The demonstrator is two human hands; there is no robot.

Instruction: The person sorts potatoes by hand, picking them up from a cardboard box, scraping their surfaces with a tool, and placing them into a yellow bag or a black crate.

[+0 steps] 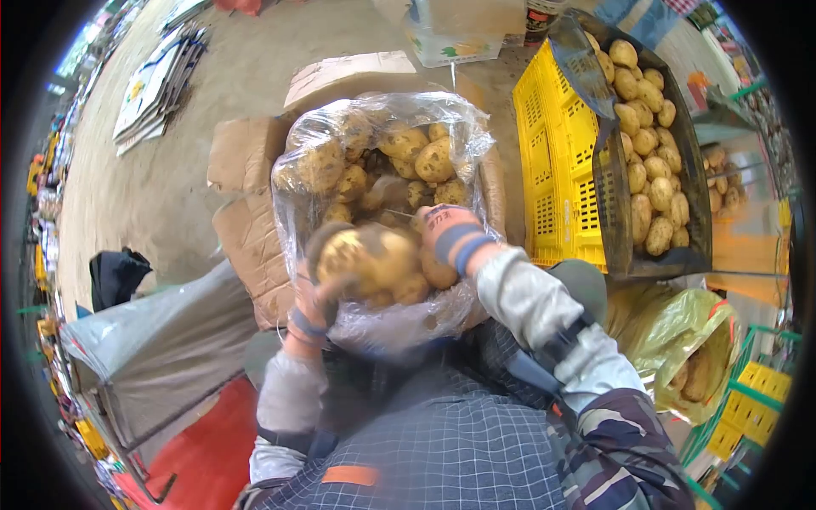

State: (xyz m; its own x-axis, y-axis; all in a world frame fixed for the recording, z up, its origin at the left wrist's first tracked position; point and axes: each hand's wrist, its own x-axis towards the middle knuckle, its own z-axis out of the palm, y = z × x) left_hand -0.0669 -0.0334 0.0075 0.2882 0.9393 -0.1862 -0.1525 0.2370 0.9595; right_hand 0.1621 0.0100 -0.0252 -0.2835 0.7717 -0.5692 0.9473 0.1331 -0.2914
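My left hand (313,293) was at the near left edge of the clear plastic liner (291,200), against a large blurred potato (342,252). The motion blur was heavy, so I couldn't tell how far its fingers were closed or whether they gripped the potato. My right hand (452,235) was over the near right part of the liner, fingers partly curled among the potatoes; whether it had hold of one I couldn't tell.

More potatoes lay between my hands and beyond them, inside the liner, in the cardboard box (248,234). Well to the right of my right hand stood the yellow crate (544,153) and, past it, the dark-lined crate (614,200), with potatoes in it too.

I judged that the blurred potato could slip from a loose left hand and knock the others, bruising them. A finger catching the thin, crumpled liner might tear it or drag its edge inward. Potatoes heaped near my lap could roll over the near rim, if pushed.
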